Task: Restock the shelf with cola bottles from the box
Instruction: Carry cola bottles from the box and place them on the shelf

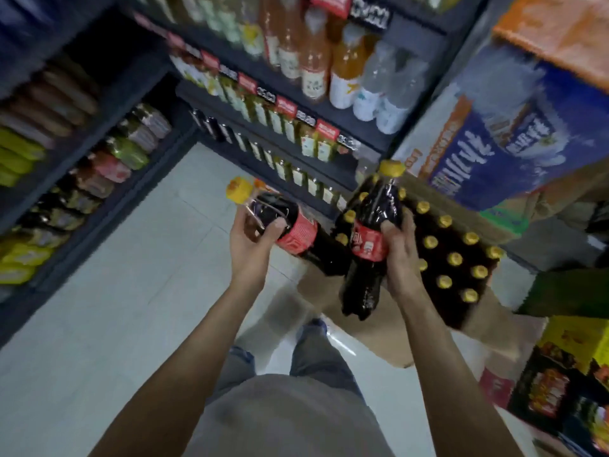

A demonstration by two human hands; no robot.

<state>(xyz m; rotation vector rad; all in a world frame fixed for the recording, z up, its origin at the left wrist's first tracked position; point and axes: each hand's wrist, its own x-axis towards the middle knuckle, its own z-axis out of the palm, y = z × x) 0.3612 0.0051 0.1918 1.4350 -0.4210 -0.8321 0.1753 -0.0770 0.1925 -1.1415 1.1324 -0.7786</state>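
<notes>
We take the white tiled floor (131,291) as our landmark. Along its left edge we see a dark rack of blurred snack packets (108,166), green, pink and yellow. At its far end we find olive-green labelled drinks (290,127) in a row, and above them tall orange juice bottles (313,57) beside clear water bottles (392,94), with red price tags (285,105) along the edges. To the right of the floor we see a stacked blue printed carton (514,140) under an orange one (560,31). At the floor's near right corner yellow and dark printed cartons (573,374) sit.
</notes>
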